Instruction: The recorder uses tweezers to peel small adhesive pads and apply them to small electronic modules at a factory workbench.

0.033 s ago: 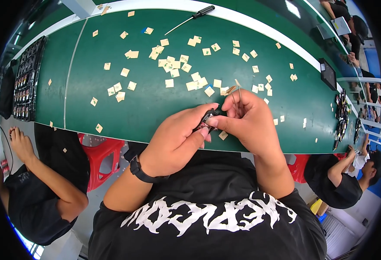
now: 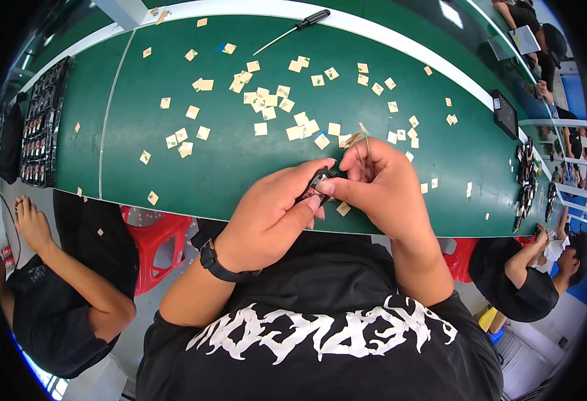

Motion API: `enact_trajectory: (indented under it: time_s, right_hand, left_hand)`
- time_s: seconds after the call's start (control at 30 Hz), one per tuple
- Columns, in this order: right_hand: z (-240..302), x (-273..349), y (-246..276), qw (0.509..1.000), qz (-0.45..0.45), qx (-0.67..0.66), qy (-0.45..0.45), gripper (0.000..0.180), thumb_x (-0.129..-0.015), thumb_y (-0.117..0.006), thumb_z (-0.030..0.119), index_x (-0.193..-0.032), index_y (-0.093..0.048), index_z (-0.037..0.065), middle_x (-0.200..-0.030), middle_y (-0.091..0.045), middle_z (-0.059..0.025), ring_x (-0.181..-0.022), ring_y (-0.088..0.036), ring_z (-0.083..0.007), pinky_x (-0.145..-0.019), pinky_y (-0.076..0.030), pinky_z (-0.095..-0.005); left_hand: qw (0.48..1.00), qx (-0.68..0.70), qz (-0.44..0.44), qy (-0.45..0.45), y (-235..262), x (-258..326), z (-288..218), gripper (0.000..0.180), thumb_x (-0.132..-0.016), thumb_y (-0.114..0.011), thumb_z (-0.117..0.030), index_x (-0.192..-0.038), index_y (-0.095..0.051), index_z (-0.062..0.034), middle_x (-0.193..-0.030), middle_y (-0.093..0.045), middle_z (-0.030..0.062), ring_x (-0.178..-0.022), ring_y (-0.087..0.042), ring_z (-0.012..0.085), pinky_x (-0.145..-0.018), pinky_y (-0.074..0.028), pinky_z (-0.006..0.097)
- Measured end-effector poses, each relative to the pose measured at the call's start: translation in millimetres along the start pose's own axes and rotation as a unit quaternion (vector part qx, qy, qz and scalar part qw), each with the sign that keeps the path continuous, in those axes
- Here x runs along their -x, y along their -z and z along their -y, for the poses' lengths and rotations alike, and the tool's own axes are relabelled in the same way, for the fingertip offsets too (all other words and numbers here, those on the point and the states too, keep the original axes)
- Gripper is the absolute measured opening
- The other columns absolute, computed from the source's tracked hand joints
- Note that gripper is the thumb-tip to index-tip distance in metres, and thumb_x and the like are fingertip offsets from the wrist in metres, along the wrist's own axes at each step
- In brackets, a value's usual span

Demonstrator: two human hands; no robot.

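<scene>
- The left grip (image 2: pixel 260 217) clasped a small black part (image 2: pixel 320 177) above the near edge of the green surface (image 2: pixel 220 170).
- The right grip (image 2: pixel 388 184) held a thin metal tool (image 2: pixel 369 148), its thumb touching the part.
- Pale squares (image 2: pixel 271 100) lay scattered beyond them.

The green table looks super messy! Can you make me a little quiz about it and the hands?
1. True or false: pale squares lie scattered on the green table.
2. Which tool lies by the table's far edge: A) hammer, B) screwdriver, C) saw?
3. Fill in: the small black part sits in the ___ hand, while the right hand touches it.

Key: 1. True. 2. B. 3. Left.
</scene>
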State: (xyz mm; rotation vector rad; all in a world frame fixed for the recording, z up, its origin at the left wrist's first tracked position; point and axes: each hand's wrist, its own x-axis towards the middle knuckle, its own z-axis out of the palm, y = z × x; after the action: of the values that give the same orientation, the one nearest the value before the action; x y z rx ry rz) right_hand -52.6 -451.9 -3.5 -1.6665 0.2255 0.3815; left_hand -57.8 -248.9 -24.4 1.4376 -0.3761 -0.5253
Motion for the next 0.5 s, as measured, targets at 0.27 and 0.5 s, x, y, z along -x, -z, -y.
enact_trajectory:
  time_s: [0.27, 0.5]
  right_hand:
    - [-10.7, 36.1, 79.9, 0.984, -0.153, -0.036, 0.083, 0.015, -0.096, -0.065, 0.017, -0.107, -0.067, 0.007, -0.083, -0.061, 0.0041, -0.061, -0.042, 0.0003, -0.051, -0.031, -0.0169]
    - [-96.7, 97.9, 312.2, 0.717, -0.512, 0.465, 0.090, 0.027, -0.094, -0.070, 0.024, -0.099, -0.070, -0.002, -0.083, -0.068, -0.0062, -0.077, -0.061, -0.0131, -0.073, -0.049, -0.0282]
  left_hand:
    - [0.976, 0.192, -0.077, 0.072, -5.7, 3.7, -0.6, 0.044, -0.098, -0.053, -0.002, -0.142, -0.048, 0.0035, -0.100, -0.066, 0.0110, -0.076, -0.059, 0.0089, -0.062, -0.048, 0.021]
    - [0.978, 0.159, -0.070, 0.113, -5.4, -0.7, -6.7, 0.042, -0.099, -0.057, -0.003, -0.139, -0.050, 0.0041, -0.097, -0.067, 0.0116, -0.072, -0.058, 0.0078, -0.059, -0.048, 0.021]
